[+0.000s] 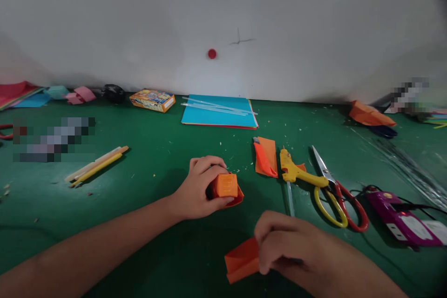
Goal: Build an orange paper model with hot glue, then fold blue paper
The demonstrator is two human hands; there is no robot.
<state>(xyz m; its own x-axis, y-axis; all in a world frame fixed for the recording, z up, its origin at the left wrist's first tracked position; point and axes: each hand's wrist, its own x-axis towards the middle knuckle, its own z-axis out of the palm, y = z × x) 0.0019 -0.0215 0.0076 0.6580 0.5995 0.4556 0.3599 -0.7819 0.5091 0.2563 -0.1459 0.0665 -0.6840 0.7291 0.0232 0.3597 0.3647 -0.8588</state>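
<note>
Two hands closed, left hand (200, 188) gripping orange block (226, 185) (embossing unreadable), right hand (289, 247) pinching folded orange paper (242, 260).

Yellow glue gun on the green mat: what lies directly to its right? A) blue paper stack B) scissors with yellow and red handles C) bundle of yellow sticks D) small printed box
B: the scissors with yellow and red handles lie just right of the yellow glue gun on the green mat.

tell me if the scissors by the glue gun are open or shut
Open. The scissors lie flat on the green table with their yellow and red handle loops spread apart, right of the yellow glue gun.
</note>
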